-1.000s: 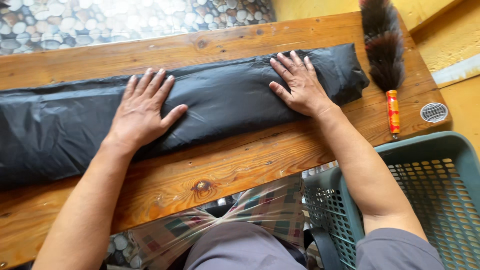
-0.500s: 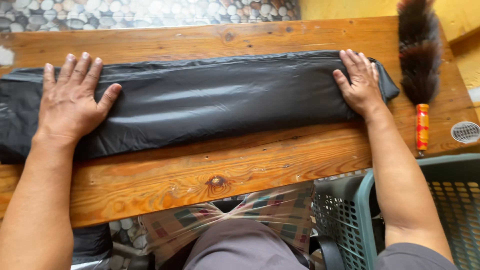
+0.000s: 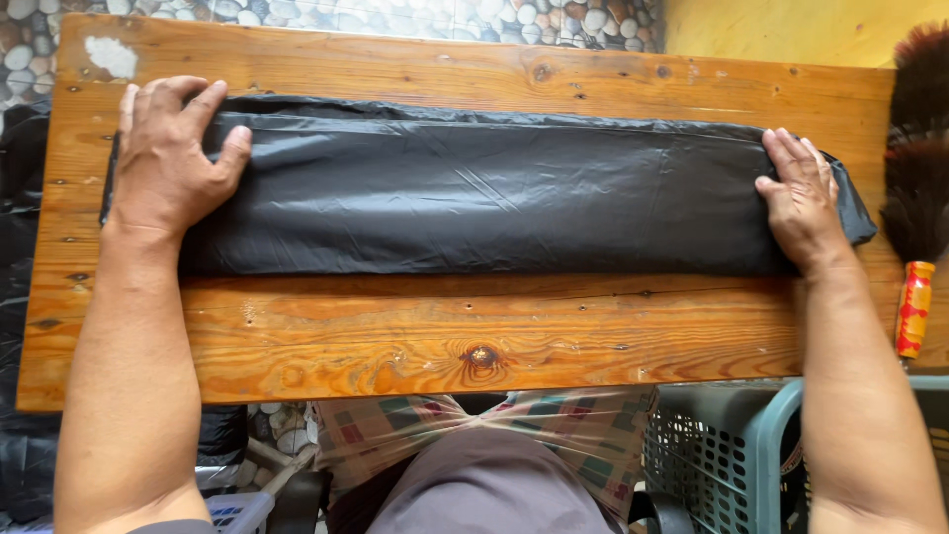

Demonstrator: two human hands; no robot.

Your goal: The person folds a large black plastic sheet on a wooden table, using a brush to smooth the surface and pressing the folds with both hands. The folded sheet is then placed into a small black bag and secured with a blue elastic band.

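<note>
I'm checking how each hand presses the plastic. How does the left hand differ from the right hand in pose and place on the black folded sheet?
The left hand lies at the left end of the black folded sheet with thumb spread wide; the right hand lies at the right end with fingers close together. The left hand covers the sheet's upper edge, its fingertips near bare wooden table; the right hand sits nearer the feather duster. Both rest flat, palm down, on the sheet.

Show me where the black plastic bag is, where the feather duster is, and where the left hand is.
black plastic bag [image 3: 494,198], head view, middle of the folded sheet.
feather duster [image 3: 914,302], head view, on its red and yellow handle.
left hand [image 3: 168,163], head view, back of the hand, pressed flat on the bag.
</note>
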